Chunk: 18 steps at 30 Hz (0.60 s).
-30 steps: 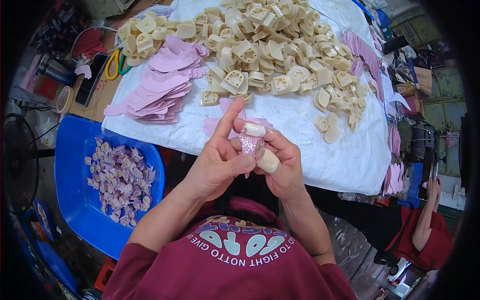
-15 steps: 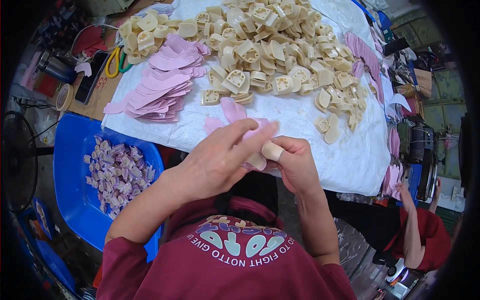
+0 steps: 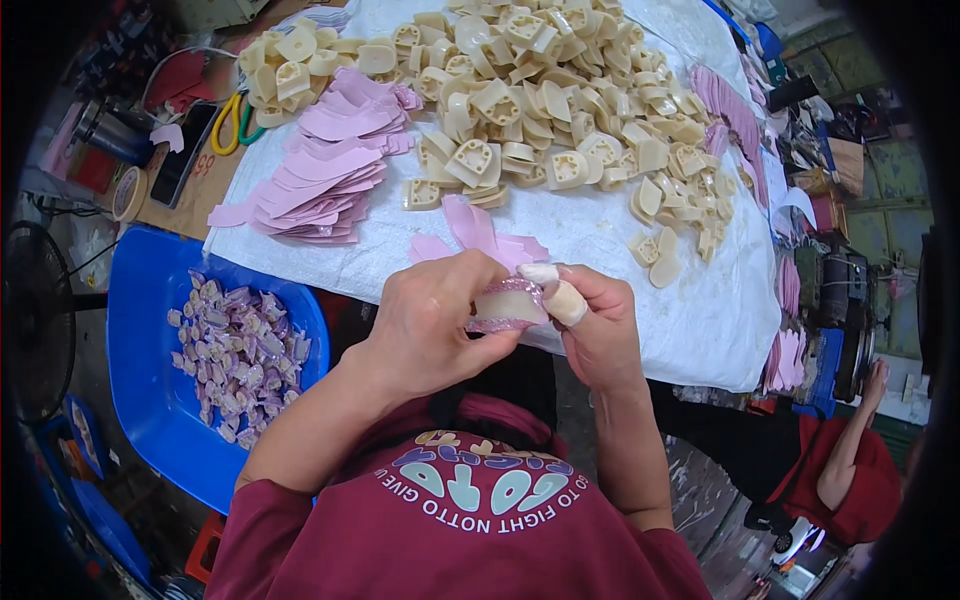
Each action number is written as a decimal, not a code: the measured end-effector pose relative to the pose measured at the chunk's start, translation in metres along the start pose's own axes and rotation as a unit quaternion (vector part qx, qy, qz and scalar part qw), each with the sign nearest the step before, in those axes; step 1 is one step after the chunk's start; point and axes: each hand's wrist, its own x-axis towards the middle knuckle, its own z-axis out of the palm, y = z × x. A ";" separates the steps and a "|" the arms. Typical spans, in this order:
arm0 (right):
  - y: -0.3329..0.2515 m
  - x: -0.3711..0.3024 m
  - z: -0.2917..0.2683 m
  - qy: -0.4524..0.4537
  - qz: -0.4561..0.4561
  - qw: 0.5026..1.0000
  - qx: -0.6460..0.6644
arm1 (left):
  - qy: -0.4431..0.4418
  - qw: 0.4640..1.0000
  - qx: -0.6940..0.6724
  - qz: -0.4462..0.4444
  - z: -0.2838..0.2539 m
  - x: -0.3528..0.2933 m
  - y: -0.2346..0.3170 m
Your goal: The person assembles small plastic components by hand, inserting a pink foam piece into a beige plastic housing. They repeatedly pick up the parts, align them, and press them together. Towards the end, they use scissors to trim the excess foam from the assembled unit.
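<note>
Between my two hands, just over the near edge of the table, is a cream shoe heel (image 3: pixel 510 306) with glittery pink covering along its sides. My left hand (image 3: pixel 425 310) grips its left end between thumb and fingers. The thumb and a fingertip of my right hand (image 3: pixel 605 330), both in pale finger covers, press on its right end. Just beyond my hands, several loose pink cut pieces (image 3: pixel 472 226) lie on the white cloth (image 3: pixel 340 262). Farther left is an overlapping stack of pink pieces (image 3: pixel 325 175). A large heap of bare cream heels (image 3: pixel 530 110) spreads behind.
At my left stands a blue tub (image 3: pixel 140 340) with many pink-covered heels (image 3: pixel 240 345) inside. Yellow-and-green-handled scissors (image 3: pixel 230 122), a phone (image 3: pixel 185 155) and a tape roll (image 3: pixel 129 194) lie at the far left. Another person in a red top (image 3: pixel 868 470) is at the right.
My left fingers have come down from above the heel and now grip its left end. The heel's cream face and glittery pink sides are turned into view. The other person's arm has shifted.
</note>
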 end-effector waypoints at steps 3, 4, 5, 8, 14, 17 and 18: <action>0.010 -0.001 0.002 0.023 -0.058 0.997 -0.049 | 0.011 0.998 0.059 0.023 0.005 -0.001 0.002; 0.010 -0.002 0.007 0.040 -0.065 0.993 -0.095 | 0.020 0.998 0.067 0.005 0.008 -0.002 0.003; 0.007 -0.003 0.015 0.057 -0.073 0.986 -0.142 | 0.029 0.997 0.074 -0.013 0.012 -0.003 0.003; 0.002 0.003 0.010 0.035 -0.004 0.999 -0.038 | 0.049 0.995 0.021 -0.079 0.017 -0.003 0.002; 0.010 0.001 0.017 0.075 -0.055 0.991 -0.097 | 0.110 0.991 0.018 -0.072 0.026 0.001 0.003; 0.006 0.005 0.022 0.081 -0.048 0.985 -0.144 | 0.102 0.986 -0.005 -0.133 0.027 0.002 0.000; 0.006 0.006 0.017 0.061 -0.024 0.993 -0.098 | 0.091 0.982 -0.015 -0.163 0.025 0.002 -0.002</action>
